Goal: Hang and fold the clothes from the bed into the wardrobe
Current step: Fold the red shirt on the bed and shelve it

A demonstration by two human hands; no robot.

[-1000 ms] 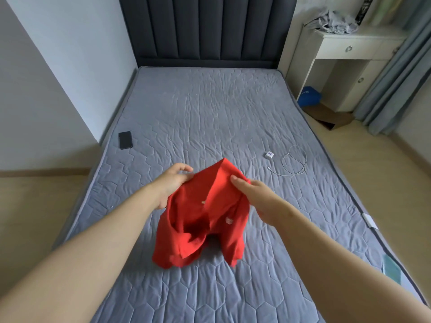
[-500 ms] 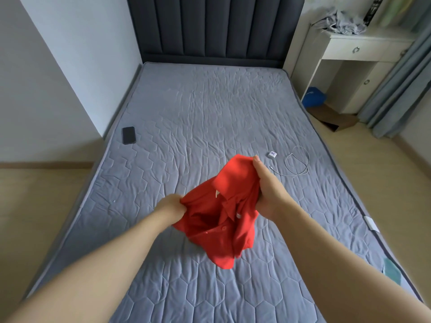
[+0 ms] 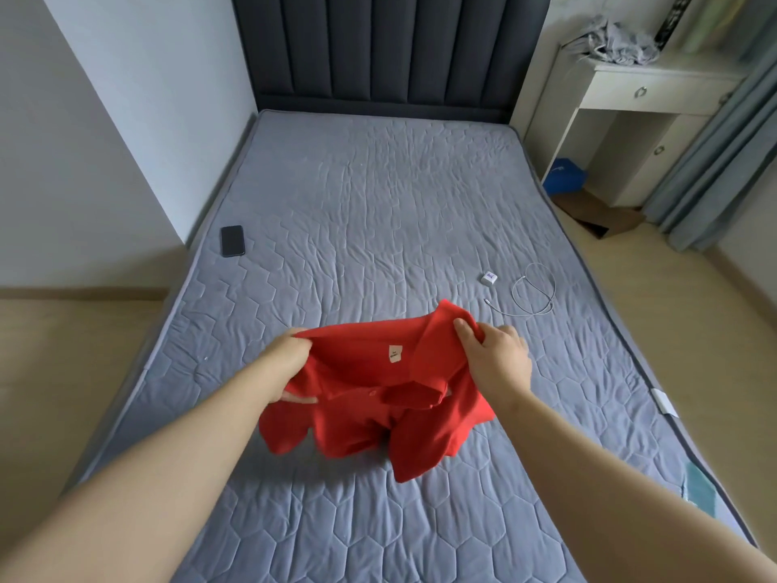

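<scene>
A red polo shirt [image 3: 370, 410] with a small white label inside its collar is stretched between my hands, above the grey quilted bed [image 3: 378, 212]. My left hand [image 3: 290, 363] grips the shirt's left shoulder. My right hand [image 3: 496, 355] pinches the collar area at the right shoulder. The lower part of the shirt hangs bunched and reaches the mattress. No wardrobe is in view.
A black phone [image 3: 232, 240] lies near the bed's left edge. A white charger plug [image 3: 488, 278] and coiled cable [image 3: 533, 292] lie to the right. A white desk [image 3: 643, 90] with crumpled grey cloth [image 3: 616, 42] stands at the far right, curtains [image 3: 723, 153] beside it.
My hands have moved apart and spread the bunched shirt out sideways. The collar and its inner label now face me.
</scene>
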